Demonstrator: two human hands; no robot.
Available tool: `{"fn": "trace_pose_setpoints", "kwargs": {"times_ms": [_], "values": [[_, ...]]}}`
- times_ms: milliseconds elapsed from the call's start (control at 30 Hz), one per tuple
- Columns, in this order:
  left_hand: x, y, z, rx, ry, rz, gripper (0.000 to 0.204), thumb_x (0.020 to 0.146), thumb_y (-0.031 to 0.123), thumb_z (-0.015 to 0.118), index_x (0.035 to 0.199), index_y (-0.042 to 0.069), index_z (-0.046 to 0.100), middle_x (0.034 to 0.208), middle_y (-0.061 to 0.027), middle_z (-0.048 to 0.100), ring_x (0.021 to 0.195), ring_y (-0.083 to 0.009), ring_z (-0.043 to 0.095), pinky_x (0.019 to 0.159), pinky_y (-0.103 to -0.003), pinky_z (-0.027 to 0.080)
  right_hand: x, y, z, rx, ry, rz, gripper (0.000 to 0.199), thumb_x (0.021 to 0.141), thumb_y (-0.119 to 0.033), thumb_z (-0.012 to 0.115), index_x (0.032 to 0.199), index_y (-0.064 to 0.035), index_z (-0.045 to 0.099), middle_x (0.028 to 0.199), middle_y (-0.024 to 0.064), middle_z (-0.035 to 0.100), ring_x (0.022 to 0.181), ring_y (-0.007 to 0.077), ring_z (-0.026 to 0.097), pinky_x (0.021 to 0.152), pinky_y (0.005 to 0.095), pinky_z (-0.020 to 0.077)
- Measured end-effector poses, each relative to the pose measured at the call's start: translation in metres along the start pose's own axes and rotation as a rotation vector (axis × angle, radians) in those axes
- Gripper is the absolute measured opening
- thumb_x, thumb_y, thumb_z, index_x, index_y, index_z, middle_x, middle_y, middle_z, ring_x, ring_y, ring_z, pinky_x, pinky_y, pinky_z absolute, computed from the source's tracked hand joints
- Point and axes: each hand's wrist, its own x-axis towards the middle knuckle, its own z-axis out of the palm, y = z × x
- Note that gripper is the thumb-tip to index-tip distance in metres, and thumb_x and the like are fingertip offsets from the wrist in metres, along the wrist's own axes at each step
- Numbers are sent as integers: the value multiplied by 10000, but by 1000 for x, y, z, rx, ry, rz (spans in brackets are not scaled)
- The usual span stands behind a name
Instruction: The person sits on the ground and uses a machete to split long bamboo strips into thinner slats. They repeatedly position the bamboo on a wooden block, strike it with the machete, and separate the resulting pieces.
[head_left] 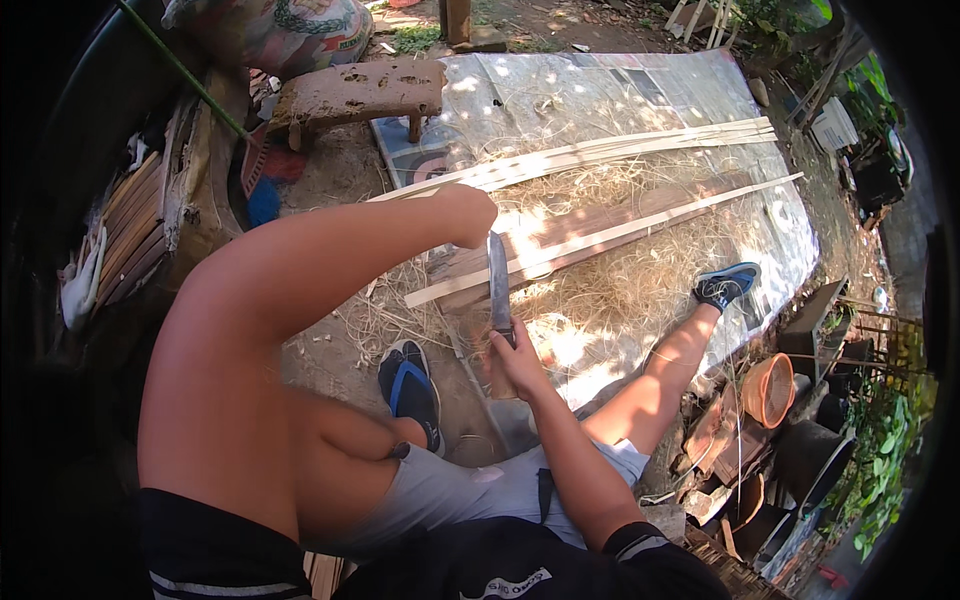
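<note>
Looks partway: clamping long grey steel knife (499, 282) in right hand (520, 364), can't tell grip of left hand (467, 215), with slender pale wooden strip (575, 247) across brown wooden plank (600, 221) likely pending, pale strip bundle (610, 151) beyond seemingly done.

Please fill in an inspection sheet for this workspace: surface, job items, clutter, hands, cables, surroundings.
Surface: grey, printed, flat sheet on bare ground.
Job items: long metal-bladed knife; long, pale, narrow wooden strip lying along a brown, flat wooden plank.
Clutter: pale, curly shavings scattered over sheet and ground.
Hands: right hand grips the knife's handle; left hand curled by its tip, contact unclear.
Cables: nothing seen.
Surroundings: low brown bench, round orange pot.
</note>
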Motion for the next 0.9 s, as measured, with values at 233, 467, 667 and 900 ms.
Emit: {"fn": "trace_pose_setpoints", "kwargs": {"times_ms": [233, 467, 667, 900], "values": [[123, 123, 60, -251, 625, -193, 566, 918, 536, 687, 1129, 11, 661, 994, -133, 716, 863, -300, 733, 691, -421, 591, 6, 18, 0, -416, -56, -201, 553, 1014, -243, 646, 1461, -28, 400, 1031, 109, 674, 867, 185, 681, 749, 348, 549], [195, 142, 108, -448, 878, -213, 477, 985, 359, 569, 1239, -43, 600, 858, -114, 711, 839, -285, 729, 711, -462, 588, 21, 59, -38, -747, -319, -338, 611, 906, -267, 753, 1414, -4, 540, 1326, 150, 639, 1192, 256, 621, 985, 400, 511], [176, 162, 55, -713, 603, -160, 452, 1000, 495, 582, 1103, 58, 637, 843, -131, 728, 856, -294, 725, 749, -428, 587, 44, 57, -55, -501, -154, -39, 557, 961, -368, 711, 1370, -14, 579, 1382, 152, 618, 1261, 292, 592, 1038, 429, 487], [176, 154, 69, -634, 575, -201, 508, 1029, 554, 511, 1094, 59, 604, 744, -122, 703, 799, -298, 721, 722, -455, 597, 24, 73, -21, -505, -153, -229, 471, 985, -382, 689, 1276, -22, 602, 1151, 104, 635, 1026, 255, 600, 891, 406, 501]]}}
